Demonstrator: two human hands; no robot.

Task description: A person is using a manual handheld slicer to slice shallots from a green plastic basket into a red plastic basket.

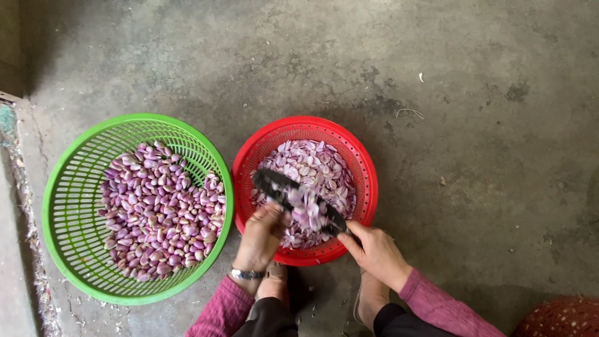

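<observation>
Over the red basket (368,187), right hand (374,249) is gripping a dark knife (293,200); left hand (262,234) is pinching a blurred garlic clove (307,209) against the blade. Peeling seems midway; next, presumably, a steady pull, dropping skin clear. Green basket (68,206) is holding cloves alongside.

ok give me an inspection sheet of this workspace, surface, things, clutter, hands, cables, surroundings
surface: bare grey concrete floor, stained and cracked.
job's things: red basket holding pale purple peels; green basket beside it, rims close, holding purple cloves; dark knife-like tool, blurred, held over the red basket with a purple piece on it.
clutter: small bits of skin and debris scattered on the floor, a curled scrap.
hands: left hand, with a wristwatch, at the purple piece; right hand closed on the tool's end.
cables: nothing seen.
surroundings: the person's feet below the red basket; a reddish mesh object at the lower right corner.
</observation>
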